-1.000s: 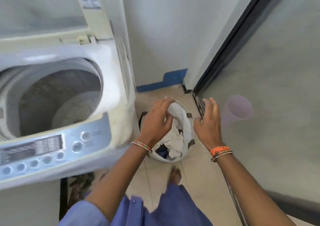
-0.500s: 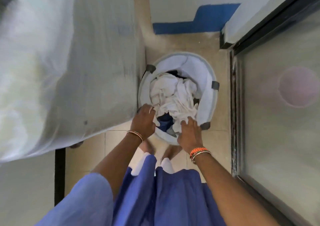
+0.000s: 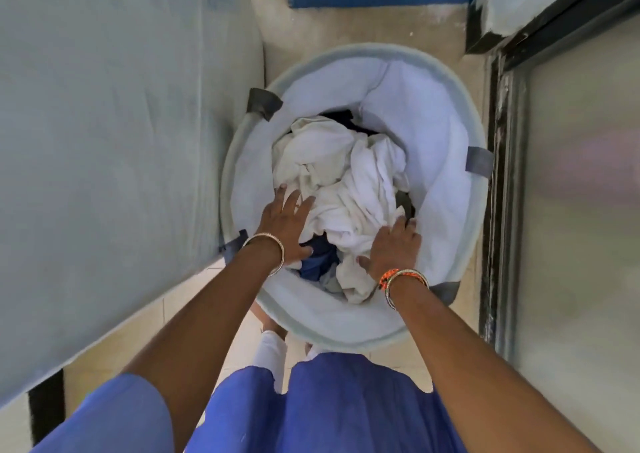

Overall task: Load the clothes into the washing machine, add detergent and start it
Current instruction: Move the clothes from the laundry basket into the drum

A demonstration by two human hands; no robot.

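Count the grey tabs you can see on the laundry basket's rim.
4: one upper left, one at right, one lower left by the left wrist, one lower right behind the right wrist. No others show.

The pale grey-white side wall of the washing machine (image 3: pixel 114 147) is cut off by the left and top edges, so its drum and controls are out of view. Inside the round pale fabric laundry basket (image 3: pixel 450 113), dark blue and black garments (image 3: pixel 318 255) lie mostly buried beneath the crumpled white cloths (image 3: pixel 346 175); their shapes cannot be told. The fingertips of the right hand (image 3: pixel 394 248) sink into the white cloth, hidden. The frosted glass door panel (image 3: pixel 581 210) at right is blurred, with a faint pinkish smear behind it.
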